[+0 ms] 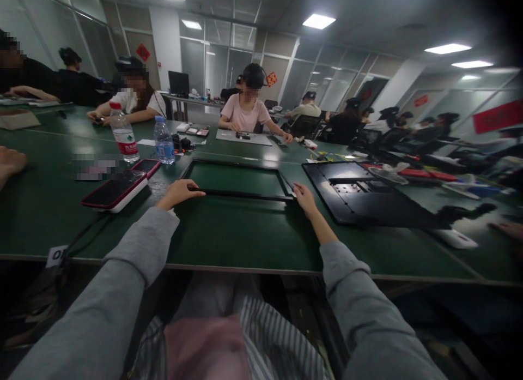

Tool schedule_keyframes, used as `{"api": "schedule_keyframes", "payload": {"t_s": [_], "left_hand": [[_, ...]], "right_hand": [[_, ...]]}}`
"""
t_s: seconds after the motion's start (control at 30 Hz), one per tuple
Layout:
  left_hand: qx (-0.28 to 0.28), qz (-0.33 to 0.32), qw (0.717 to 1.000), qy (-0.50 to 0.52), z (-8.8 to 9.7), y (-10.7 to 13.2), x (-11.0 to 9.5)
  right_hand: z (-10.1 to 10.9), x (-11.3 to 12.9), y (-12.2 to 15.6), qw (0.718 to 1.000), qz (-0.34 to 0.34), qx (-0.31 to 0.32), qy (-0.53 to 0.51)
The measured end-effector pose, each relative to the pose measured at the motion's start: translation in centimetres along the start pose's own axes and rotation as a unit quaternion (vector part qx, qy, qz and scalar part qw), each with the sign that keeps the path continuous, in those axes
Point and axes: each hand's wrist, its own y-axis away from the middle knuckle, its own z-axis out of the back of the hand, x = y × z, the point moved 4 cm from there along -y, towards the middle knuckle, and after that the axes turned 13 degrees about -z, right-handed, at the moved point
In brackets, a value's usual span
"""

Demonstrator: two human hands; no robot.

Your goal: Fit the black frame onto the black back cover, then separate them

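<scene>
A thin black rectangular frame (pixel 241 193) lies flat on the green table (pixel 229 243) in front of me. My left hand (pixel 177 193) grips its near left corner, fingers curled over the near bar. My right hand (pixel 304 197) grips its near right corner. Both my arms are in grey sleeves. The green table surface shows through the frame's opening.
A black panel (pixel 359 192) lies to the right of the frame. Left of it are a red-edged tablet (pixel 114 190), a phone (pixel 145 166) and two water bottles (pixel 123 133), (pixel 164 141). Several people sit across and along the table. A white object (pixel 453 238) lies at right.
</scene>
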Motion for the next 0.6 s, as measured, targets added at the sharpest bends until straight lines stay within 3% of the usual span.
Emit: {"api": "schedule_keyframes", "payload": {"t_s": [0.2,0.33,0.43,0.5,0.6], "left_hand": [[-0.019,-0.007,1.000,0.019,0.2,-0.2,0.1],[-0.030,-0.006,0.999,0.043,0.4,-0.1,-0.1],[-0.042,-0.012,0.997,0.058,0.4,-0.2,0.1],[-0.049,-0.020,0.996,0.072,0.4,-0.3,0.3],[-0.063,-0.017,0.993,0.095,0.5,-0.4,0.4]], "right_hand": [[0.9,0.8,-0.1,0.998,-0.011,-0.019,-0.057],[2.5,1.9,0.0,0.996,0.006,-0.080,-0.040],[5.0,2.4,0.4,0.981,0.029,-0.188,0.024],[7.3,2.4,0.9,0.954,0.037,-0.285,0.088],[11.5,1.1,1.7,0.904,-0.025,-0.409,0.124]]}}
